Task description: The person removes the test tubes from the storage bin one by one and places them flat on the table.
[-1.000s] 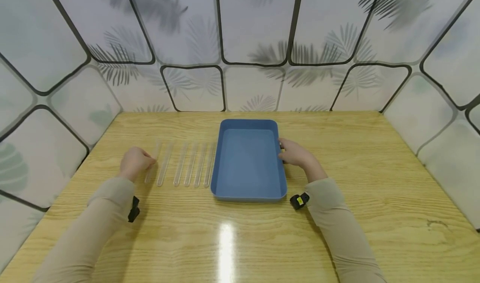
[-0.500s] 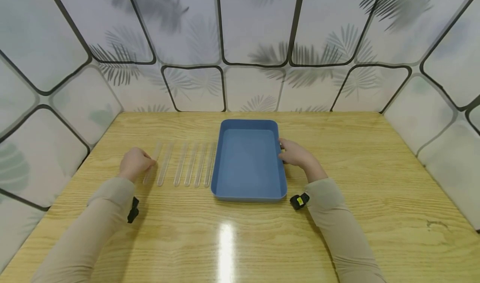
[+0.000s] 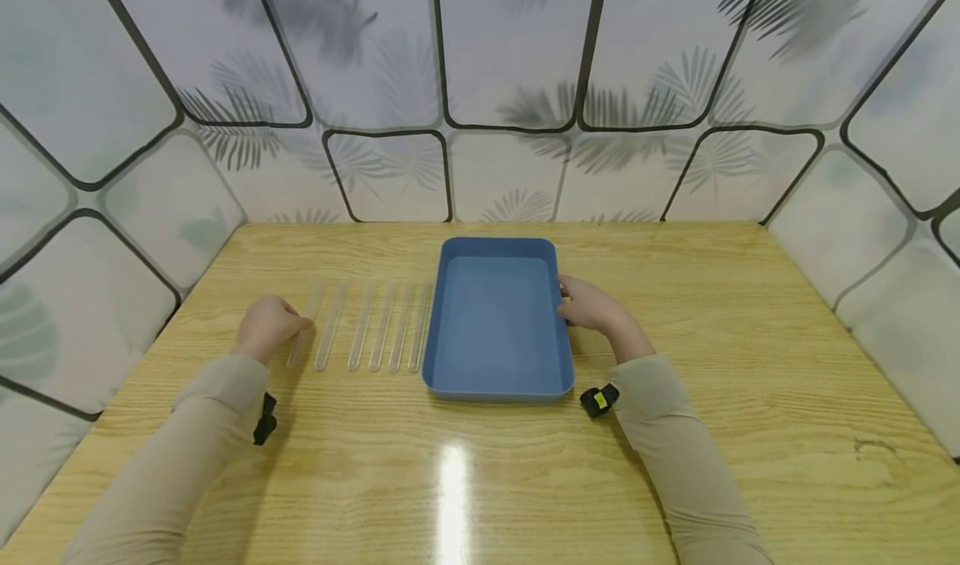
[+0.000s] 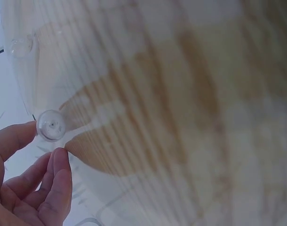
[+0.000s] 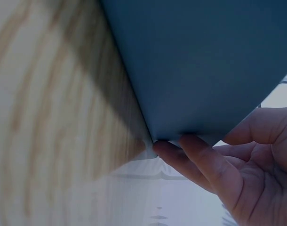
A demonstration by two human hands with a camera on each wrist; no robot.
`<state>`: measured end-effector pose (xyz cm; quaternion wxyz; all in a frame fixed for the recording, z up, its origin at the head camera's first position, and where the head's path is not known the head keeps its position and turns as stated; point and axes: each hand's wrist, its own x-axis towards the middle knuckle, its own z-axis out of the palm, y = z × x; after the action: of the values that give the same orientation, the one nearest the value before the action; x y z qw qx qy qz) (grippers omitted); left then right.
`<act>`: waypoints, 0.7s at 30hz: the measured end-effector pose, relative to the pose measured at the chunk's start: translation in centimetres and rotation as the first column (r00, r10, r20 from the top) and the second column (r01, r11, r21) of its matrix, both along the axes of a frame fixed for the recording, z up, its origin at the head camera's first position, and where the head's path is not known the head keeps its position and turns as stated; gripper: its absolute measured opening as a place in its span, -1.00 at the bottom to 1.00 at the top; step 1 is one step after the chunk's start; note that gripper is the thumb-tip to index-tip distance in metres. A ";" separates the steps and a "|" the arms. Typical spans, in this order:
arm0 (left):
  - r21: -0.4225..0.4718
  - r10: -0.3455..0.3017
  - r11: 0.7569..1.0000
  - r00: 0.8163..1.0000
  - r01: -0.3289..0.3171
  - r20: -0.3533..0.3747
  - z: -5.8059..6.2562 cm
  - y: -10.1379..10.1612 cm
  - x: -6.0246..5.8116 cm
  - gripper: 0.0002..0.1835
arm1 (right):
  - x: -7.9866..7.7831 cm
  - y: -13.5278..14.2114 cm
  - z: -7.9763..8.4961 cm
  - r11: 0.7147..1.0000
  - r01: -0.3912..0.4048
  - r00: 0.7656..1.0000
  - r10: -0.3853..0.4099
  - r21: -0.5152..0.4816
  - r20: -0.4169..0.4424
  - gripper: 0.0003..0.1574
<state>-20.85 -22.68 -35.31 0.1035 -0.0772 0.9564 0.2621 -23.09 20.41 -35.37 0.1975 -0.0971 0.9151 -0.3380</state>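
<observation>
At the left end of a row of clear tubes, my left hand (image 3: 272, 327) pinches the outermost clear test tube (image 3: 297, 351) between thumb and fingers. The left wrist view looks at its round end (image 4: 51, 125), with the thumb at one side and the fingertips just below. My right hand (image 3: 596, 305) is at the outer right wall of a blue rectangular tray (image 3: 497, 397). Its fingertips (image 5: 195, 141) touch the tray's side low down, and the thumb lies near the edge. Nothing lies inside the tray.
Several more clear test tubes (image 3: 360, 332) lie side by side between my left hand and the tray, the last one close to the tray's left wall. All rest on a wood-grain table (image 3: 525, 482). A patterned wall (image 3: 502, 173) borders it behind and at both sides.
My left hand and the pinched tube have shifted very slightly left. My right hand and the tray have stayed in place.
</observation>
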 end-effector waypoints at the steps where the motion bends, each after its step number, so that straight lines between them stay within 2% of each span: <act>1: 0.000 0.000 1.000 1.000 0.000 0.002 0.0 0.0 0.0 -0.73 | 0.0 0.0 0.0 1.000 -0.001 1.000 0.001 -0.002 0.001 -0.25; 21: -0.001 -0.005 1.000 1.000 0.005 0.004 -0.1 0.0 0.1 -0.68 | 0.0 0.0 -0.2 1.000 -0.005 1.000 0.005 -0.013 -0.009 -0.25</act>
<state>-20.72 -22.66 -35.44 0.1061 -0.0756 0.9565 0.2610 -23.06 20.43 -35.61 0.1933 -0.1021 0.9135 -0.3430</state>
